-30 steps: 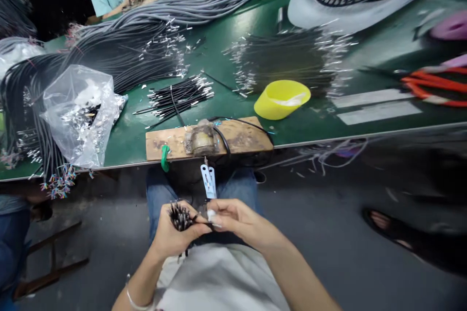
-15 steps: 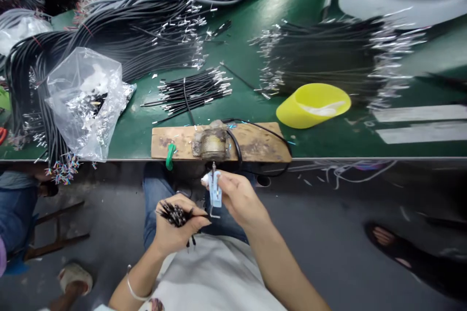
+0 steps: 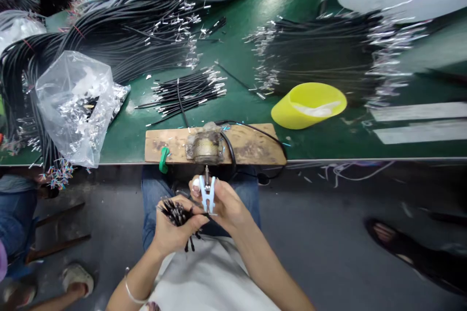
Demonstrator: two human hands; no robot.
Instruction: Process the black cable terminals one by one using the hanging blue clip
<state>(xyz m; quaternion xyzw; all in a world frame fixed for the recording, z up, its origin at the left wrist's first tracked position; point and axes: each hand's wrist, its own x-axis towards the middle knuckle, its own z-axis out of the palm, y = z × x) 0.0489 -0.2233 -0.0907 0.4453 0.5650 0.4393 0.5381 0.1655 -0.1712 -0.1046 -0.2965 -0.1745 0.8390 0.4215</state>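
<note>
My left hand (image 3: 178,228) is closed around a bunch of short black cables (image 3: 177,213), its thumb and forefinger pinched toward the clip. With fingers on both sides, my right hand (image 3: 231,204) grips a light blue plastic clip (image 3: 208,194), which faces me with its two arms showing. The clip sits at the end of a metal shaft (image 3: 207,175) below a small, worn motor (image 3: 206,148). At the clip's lower end the left fingertips nearly meet it; whether a cable tip lies in it I cannot tell.
The motor is fixed on a wooden board (image 3: 251,143) at the edge of the green table (image 3: 241,107), beside a green clamp handle (image 3: 164,160). Around lie cut cables (image 3: 193,90), a plastic bag of parts (image 3: 78,107), a yellow cup (image 3: 308,107) and a black cable stack (image 3: 321,58).
The blue clip has turned from side-on to facing me. My right hand has shifted slightly left and closer to my left hand, which still holds the cables.
</note>
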